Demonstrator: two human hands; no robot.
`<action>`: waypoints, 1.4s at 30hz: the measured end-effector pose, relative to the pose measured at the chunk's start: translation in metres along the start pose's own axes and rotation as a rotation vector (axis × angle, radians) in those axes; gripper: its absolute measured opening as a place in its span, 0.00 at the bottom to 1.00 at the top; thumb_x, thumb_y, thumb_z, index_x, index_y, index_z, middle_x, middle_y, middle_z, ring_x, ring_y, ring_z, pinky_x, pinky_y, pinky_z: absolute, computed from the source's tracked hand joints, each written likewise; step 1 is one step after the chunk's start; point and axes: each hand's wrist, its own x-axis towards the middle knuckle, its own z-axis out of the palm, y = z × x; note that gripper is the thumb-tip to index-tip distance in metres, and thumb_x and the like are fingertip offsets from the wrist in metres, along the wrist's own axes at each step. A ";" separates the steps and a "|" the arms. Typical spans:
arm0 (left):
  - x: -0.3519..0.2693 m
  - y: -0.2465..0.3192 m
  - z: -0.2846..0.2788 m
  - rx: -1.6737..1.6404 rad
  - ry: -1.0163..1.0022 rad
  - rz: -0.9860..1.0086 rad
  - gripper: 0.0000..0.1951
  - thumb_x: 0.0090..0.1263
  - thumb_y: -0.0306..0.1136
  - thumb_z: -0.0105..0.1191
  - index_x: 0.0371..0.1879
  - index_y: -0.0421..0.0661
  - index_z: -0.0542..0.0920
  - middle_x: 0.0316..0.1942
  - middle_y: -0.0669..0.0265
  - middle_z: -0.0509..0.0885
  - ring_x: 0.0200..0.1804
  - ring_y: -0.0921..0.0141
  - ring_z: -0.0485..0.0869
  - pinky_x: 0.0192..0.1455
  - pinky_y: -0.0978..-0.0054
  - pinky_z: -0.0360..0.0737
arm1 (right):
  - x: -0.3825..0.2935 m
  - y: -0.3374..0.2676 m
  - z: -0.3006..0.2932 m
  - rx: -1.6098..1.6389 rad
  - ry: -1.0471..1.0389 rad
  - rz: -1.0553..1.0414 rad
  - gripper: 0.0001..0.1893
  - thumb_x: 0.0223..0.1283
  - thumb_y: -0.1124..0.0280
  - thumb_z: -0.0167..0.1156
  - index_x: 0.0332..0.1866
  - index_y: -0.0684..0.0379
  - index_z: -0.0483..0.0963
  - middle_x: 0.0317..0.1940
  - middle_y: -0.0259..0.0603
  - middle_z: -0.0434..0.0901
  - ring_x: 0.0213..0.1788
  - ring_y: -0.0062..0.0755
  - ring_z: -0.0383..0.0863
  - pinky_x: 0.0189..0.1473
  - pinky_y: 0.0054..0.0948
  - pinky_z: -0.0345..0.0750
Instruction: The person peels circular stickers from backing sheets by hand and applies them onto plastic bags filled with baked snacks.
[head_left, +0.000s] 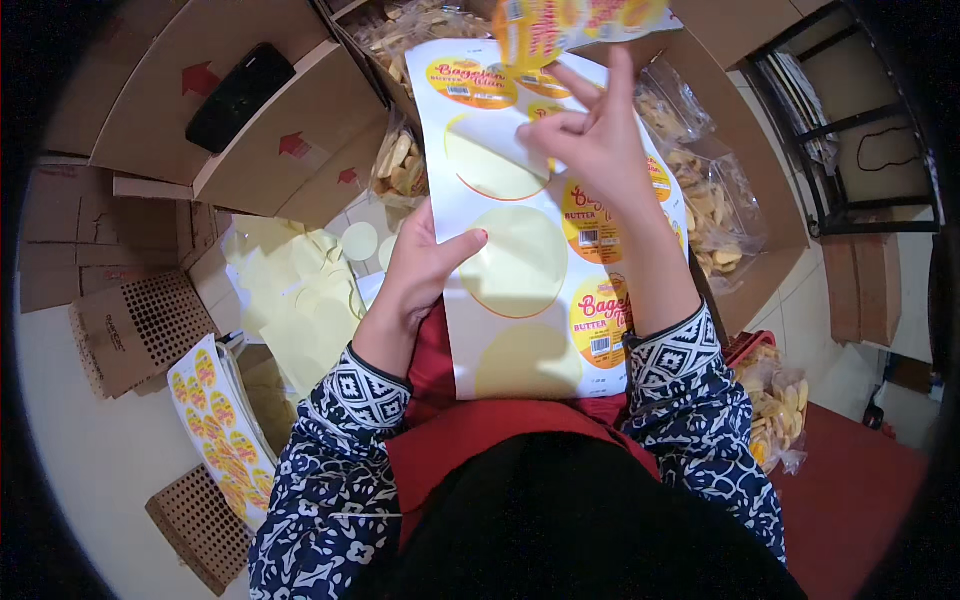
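My left hand grips the left edge of a white sheet of round yellow-and-pink labels, with the thumb on top. Several circles down the sheet's left side show bare pale-yellow backing. Printed labels remain on its right side. Over the sheet's upper part is my right hand, slightly blurred. Its thumb and a finger pinch what appears to be the white underside of a partly lifted round label; other fingers point upward. Beyond the fingertips, more printed labels show; whether they touch the hand I cannot tell.
A cardboard box beyond the sheet holds clear bags of sliced toasted bread. Used backing paper lies left, near a stack of label sheets. A black phone rests on cardboard. Another bread bag sits right.
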 end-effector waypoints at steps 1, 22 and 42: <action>-0.001 0.000 -0.001 0.004 0.003 0.009 0.22 0.58 0.21 0.56 0.53 0.39 0.69 0.48 0.64 0.78 0.47 0.74 0.77 0.52 0.75 0.73 | 0.004 0.002 -0.003 0.103 0.103 0.019 0.57 0.39 0.79 0.64 0.67 0.64 0.26 0.57 0.63 0.65 0.34 0.32 0.83 0.32 0.24 0.79; 0.006 0.053 0.039 0.214 0.093 0.470 0.23 0.72 0.40 0.41 0.61 0.40 0.60 0.56 0.62 0.70 0.58 0.72 0.70 0.57 0.74 0.67 | -0.037 -0.011 0.024 -0.107 0.208 -0.501 0.63 0.38 0.78 0.71 0.65 0.50 0.21 0.64 0.58 0.54 0.48 0.40 0.79 0.50 0.34 0.76; 0.092 -0.006 -0.062 -0.295 0.126 -0.083 0.14 0.65 0.28 0.50 0.47 0.35 0.73 0.42 0.56 0.80 0.41 0.68 0.82 0.43 0.73 0.79 | 0.024 0.005 0.012 0.128 0.272 -0.134 0.58 0.48 0.83 0.61 0.64 0.49 0.15 0.66 0.66 0.45 0.59 0.47 0.68 0.49 0.31 0.77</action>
